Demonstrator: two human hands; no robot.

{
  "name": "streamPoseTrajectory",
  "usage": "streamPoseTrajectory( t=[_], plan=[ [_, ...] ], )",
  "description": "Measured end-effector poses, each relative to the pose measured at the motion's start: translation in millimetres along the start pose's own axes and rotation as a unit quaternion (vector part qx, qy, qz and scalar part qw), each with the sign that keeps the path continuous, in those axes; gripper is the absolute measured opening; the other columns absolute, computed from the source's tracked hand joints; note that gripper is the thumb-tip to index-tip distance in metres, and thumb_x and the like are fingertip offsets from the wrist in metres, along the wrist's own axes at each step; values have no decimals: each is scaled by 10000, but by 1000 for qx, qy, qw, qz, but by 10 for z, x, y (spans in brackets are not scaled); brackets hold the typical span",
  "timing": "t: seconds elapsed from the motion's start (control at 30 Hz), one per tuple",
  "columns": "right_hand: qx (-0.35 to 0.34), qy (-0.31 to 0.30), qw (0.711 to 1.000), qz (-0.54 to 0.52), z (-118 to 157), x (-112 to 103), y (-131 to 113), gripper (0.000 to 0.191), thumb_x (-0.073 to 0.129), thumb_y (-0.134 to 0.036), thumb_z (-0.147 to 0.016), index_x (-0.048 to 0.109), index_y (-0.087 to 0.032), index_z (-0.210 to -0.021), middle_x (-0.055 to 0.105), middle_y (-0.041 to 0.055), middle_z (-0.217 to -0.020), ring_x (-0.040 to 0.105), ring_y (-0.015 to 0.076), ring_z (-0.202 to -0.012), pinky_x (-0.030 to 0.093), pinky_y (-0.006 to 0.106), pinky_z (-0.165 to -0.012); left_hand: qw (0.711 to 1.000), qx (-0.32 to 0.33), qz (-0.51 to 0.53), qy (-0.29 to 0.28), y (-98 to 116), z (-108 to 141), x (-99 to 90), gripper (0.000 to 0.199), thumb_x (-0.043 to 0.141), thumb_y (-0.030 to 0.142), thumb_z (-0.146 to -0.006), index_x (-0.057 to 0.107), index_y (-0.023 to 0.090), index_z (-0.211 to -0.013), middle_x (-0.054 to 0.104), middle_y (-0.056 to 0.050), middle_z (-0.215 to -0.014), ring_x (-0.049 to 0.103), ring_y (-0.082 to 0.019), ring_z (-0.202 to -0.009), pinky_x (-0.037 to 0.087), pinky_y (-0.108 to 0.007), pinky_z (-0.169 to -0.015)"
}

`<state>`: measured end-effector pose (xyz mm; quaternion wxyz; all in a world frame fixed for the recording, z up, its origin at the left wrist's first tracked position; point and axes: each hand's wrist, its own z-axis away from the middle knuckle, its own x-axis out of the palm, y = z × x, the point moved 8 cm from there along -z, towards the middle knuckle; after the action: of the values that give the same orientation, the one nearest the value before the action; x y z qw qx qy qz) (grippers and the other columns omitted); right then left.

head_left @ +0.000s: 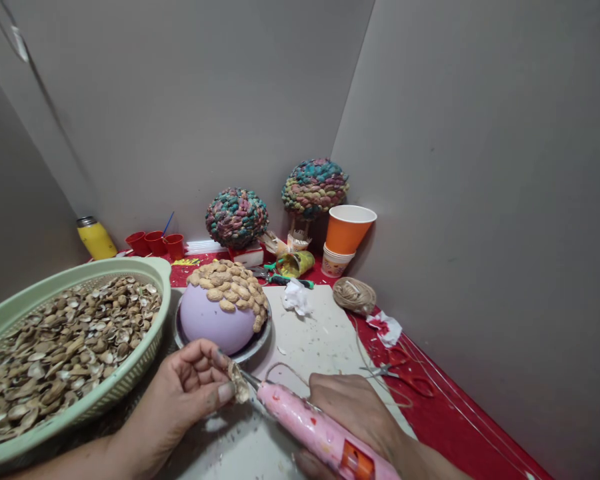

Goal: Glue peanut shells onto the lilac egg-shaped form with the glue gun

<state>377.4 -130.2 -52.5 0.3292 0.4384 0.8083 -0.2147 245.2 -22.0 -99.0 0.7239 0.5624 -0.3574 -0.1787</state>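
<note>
Via headcam I'm seeing the purple ball [213, 323] sitting in a bowl [258, 348]: shells [230, 285] covering top/rt., lower lt. showing bare, prob. half left.
L hand [180, 390]'s pinching a shell [239, 383]; R hand [355, 403]'s gripping a glue gun [307, 423].

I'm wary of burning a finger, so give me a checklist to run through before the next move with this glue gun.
1. Glue gun gripped in the right hand: ok.
2. Peanut shell pinched between the left hand's thumb and fingers: ok.
3. Left fingertips well clear of the nozzle: not ok, they are close to it.
4. Fresh glue on the shell: cannot tell.
5. Purple ball sitting in the metal bowl: ok.
6. Mat free of litter: not ok, crumpled paper and scraps lie there.
</note>
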Motion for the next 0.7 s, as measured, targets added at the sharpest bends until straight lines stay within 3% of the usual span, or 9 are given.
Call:
streamPoseTrajectory(
  t=[0.4,0.7],
  plan=[
    [11,3,1000,23,26,21,1,536,335,-465,-970,410,-207,-506,386,-35,-470,323,101,-411,193,306,-420,1000,15,4,8,17,-19,-22,278,788,239,-752,555,187,-895,614,22,-777,529,-85,-689,434,-200,-645],
    [22,-34,999,24,69,102,28,469,455,-466,-901,425,-210,-510,429,-26,-474,361,111,-408,192,313,-418,1000,22,0,21,54,-14,-35,286,791,246,-747,562,187,-908,607,20,-774,528,-87,-694,436,-195,-641]
  ],
)
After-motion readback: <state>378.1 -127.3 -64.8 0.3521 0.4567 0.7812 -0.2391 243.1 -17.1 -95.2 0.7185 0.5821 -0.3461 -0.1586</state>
